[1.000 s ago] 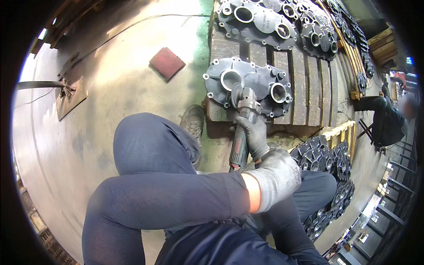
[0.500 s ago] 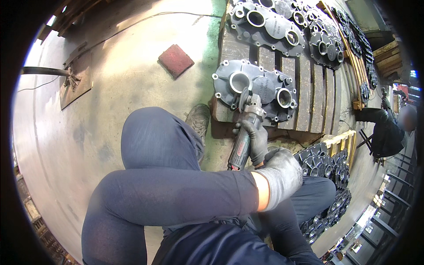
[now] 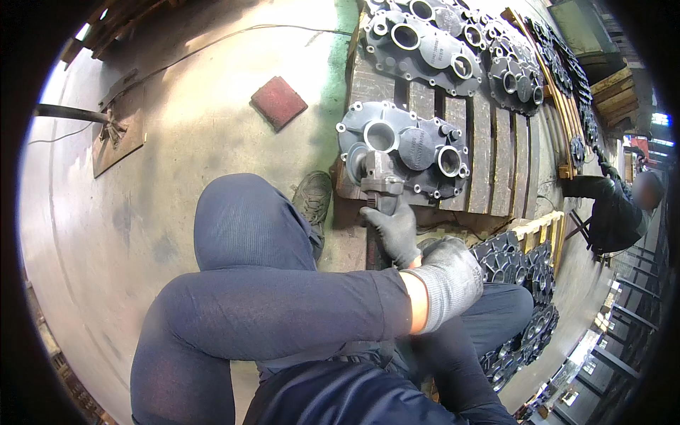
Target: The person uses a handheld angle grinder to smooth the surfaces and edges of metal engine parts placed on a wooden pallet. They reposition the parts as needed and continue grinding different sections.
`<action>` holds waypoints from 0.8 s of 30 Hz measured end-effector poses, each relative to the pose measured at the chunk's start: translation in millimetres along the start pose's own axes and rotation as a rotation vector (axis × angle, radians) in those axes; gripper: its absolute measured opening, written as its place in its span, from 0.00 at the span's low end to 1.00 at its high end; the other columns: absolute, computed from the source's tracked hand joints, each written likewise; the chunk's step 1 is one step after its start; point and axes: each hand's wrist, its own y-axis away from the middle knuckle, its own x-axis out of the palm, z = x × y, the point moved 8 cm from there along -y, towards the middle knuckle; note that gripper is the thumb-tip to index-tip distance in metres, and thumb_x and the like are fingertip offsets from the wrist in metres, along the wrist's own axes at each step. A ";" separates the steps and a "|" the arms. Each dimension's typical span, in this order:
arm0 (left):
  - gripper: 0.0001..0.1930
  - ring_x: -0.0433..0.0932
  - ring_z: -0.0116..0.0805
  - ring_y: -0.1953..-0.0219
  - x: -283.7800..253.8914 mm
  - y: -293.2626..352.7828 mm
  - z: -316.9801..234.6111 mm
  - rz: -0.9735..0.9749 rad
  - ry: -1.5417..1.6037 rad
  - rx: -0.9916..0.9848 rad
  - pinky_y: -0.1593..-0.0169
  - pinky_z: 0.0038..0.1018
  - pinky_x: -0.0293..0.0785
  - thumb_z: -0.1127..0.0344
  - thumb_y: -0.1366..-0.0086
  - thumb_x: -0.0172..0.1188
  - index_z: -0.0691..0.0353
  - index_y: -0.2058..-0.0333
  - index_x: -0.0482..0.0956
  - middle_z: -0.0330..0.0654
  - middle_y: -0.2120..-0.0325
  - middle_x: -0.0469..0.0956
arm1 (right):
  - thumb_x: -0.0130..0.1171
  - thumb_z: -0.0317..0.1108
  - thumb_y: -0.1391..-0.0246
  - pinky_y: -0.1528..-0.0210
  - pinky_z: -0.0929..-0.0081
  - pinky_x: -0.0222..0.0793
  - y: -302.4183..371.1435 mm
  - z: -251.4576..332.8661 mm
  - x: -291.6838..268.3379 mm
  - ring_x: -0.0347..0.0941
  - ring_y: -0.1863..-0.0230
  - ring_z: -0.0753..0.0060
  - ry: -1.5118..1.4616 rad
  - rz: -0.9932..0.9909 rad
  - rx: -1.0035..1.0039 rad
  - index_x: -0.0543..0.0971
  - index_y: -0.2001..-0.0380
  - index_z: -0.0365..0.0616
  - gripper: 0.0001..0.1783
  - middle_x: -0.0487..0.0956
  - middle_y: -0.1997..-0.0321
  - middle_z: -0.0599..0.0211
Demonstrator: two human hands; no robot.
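My right hand (image 3: 397, 232), in a dark glove, is wrapped round the body of an angle grinder (image 3: 382, 176). The grinder's disc (image 3: 356, 164) is at the near left edge of a grey cast-metal cover (image 3: 416, 148); I cannot tell whether it touches. The cover lies flat on a slatted wooden pallet (image 3: 482, 156) and has two large round openings. My left forearm crosses in front of me. My left hand (image 3: 452, 280), in a grey glove, is curled closed over my right forearm; its fingertips are hidden.
More cast covers (image 3: 423, 53) lie further back on the pallet. Several dark castings (image 3: 520, 262) are stacked at my right, beside a pale wooden frame (image 3: 542, 228). A red square pad (image 3: 279, 103) lies on the floor. Another person (image 3: 616, 205) is at the far right.
My right hand has turned the grinder: its body, earlier seen lengthwise, is now mostly hidden behind the head. The disc has shifted left and slightly nearer along the cover's edge.
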 end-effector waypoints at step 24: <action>0.10 0.90 0.38 0.63 -3.0 -2.5 -19.8 0.064 0.152 0.149 0.64 0.39 0.83 0.64 0.31 0.65 0.52 0.56 0.93 0.40 0.62 0.91 | 0.81 0.46 0.55 0.42 0.52 0.82 12.2 52.4 -140.7 0.87 0.45 0.38 0.965 -0.184 0.177 0.80 0.42 0.39 0.40 0.88 0.50 0.37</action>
